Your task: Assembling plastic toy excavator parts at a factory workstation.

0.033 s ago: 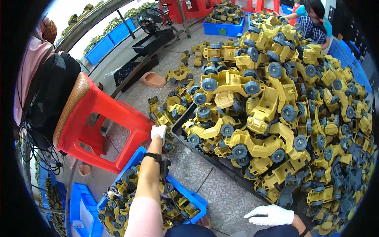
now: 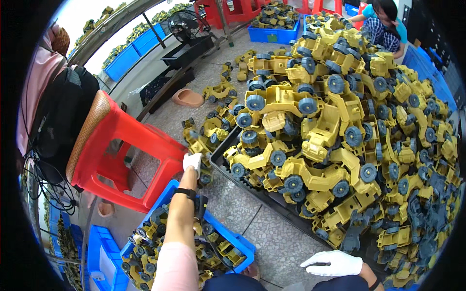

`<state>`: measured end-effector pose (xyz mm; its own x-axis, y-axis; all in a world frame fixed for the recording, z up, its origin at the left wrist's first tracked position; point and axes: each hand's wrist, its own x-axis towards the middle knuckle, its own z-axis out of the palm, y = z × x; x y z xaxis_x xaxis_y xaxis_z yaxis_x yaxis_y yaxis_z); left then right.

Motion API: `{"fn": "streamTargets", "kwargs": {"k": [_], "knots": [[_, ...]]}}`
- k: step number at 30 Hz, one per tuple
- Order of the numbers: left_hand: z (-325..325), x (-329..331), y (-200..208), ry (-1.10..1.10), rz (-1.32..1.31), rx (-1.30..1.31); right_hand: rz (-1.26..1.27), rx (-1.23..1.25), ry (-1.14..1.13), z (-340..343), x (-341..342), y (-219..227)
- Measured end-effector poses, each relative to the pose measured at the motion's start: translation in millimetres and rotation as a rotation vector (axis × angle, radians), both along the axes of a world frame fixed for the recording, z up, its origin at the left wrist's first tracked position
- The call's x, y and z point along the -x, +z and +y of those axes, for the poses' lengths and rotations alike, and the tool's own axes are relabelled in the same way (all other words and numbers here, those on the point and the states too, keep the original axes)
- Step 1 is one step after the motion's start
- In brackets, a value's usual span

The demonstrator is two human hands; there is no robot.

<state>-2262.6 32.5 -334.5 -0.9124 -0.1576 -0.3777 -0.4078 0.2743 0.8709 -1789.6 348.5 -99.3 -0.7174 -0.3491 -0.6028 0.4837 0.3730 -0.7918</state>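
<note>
My left hand (image 2: 192, 162), in a white glove, reaches down beside the red stool, at the yellow toy trucks (image 2: 198, 144) lying on the floor. The back of the hand faces me, so its fingers are hidden and I cannot tell whether it grips one. My right hand (image 2: 335, 264), also in a white glove, rests palm down by my right knee, fingers stretched out and nothing in them. Ahead and to the right rises a large heap of yellow toy trucks (image 2: 323, 128) with grey wheels, piled on a black tray (image 2: 223, 167).
Beneath my left forearm stands a blue crate (image 2: 238, 242) holding more toy trucks. The red stool (image 2: 131, 145) is close on the left. An orange slipper (image 2: 188, 97) and a black fan (image 2: 182, 26) lie farther off. A person (image 2: 383, 29) crouches behind the heap.
</note>
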Motion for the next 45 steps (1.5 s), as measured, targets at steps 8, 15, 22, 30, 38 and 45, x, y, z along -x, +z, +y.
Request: {"fn": "streamTargets", "kwargs": {"k": [8, 15, 22, 30, 38, 45], "knots": [[-21.8, -88.7, 152.9, -0.088, 0.522, -0.567, 0.085, 0.032, 0.055, 2.4, -14.6, 12.6], [40.2, -283.5, 223.5, -1.168, 0.388, -0.094, 0.222, -0.108, -0.092, 1.6, -70.6, -27.2], [123.3, -380.0, 177.3, -1.622, 0.347, 0.506, 0.369, -0.425, -0.178, 6.4, -137.8, -84.2], [140.2, -400.9, 118.7, -1.590, 0.515, 0.963, 0.508, -0.478, -0.559, 2.2, -191.3, -101.5], [121.8, -382.2, 106.4, -1.428, 0.670, 0.564, 1.052, -0.773, -0.817, 14.6, -116.5, -26.5], [100.1, -384.4, 169.6, -1.130, 0.005, -0.185, 0.663, -0.936, -0.861, 17.8, -58.0, -27.9]]}}
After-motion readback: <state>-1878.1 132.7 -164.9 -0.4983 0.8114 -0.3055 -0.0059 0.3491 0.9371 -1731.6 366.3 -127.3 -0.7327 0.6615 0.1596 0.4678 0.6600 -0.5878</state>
